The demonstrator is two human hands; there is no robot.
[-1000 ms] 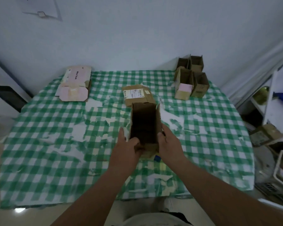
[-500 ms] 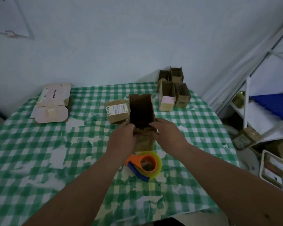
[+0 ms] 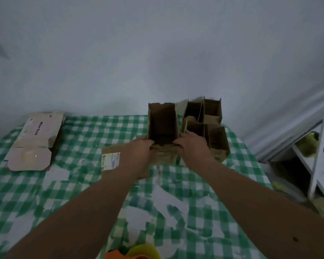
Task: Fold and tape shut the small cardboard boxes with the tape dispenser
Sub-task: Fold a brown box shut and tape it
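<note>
Here we grip the open box [image 3: 162, 126] with both hands, left hand [image 3: 138, 152] and right hand [image 3: 192, 146] curled round its near corners, beside the finished boxes [image 3: 213, 131] far across the surface [image 3: 82, 184], likely to group it; tape dispenser [image 3: 137, 252] nearest us.

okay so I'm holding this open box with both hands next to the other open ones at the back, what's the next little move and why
Probably set the open box down just left of the group of open boxes and let go. Both the left hand and right hand grip its near edge, it is already level with that group, and the tape dispenser lies untouched at the near table edge.
</note>
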